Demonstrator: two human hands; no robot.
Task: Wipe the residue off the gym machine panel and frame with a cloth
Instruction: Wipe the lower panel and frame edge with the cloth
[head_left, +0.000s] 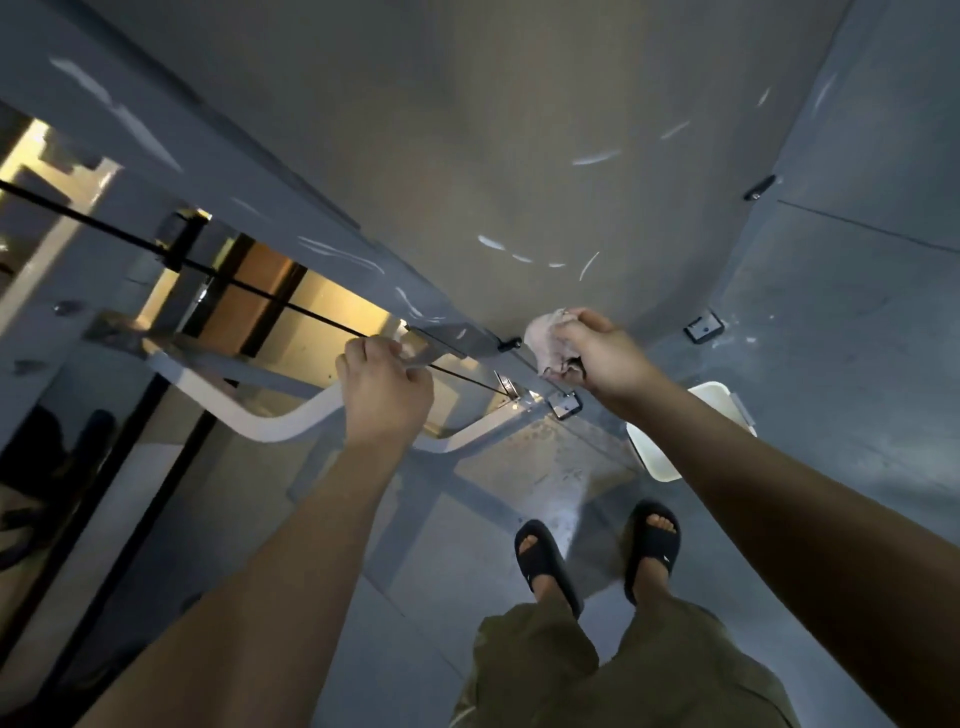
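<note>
Right hand (597, 353) grasps the crumpled cloth (545, 343), pressed against the grey panel (519, 156) at its near edge. Left hand (382, 387), left of it, grips the frame (270, 421).

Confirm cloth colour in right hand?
Pale pinkish-white cloth, bunched in the right hand; head view.

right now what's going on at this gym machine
A person is wiping down the machine. The right hand presses a bunched pale cloth against the bottom of the grey panel, while the left hand grips the frame beside it. White streaks of residue show higher on the panel and along the frame, so the job is not finished.
</note>
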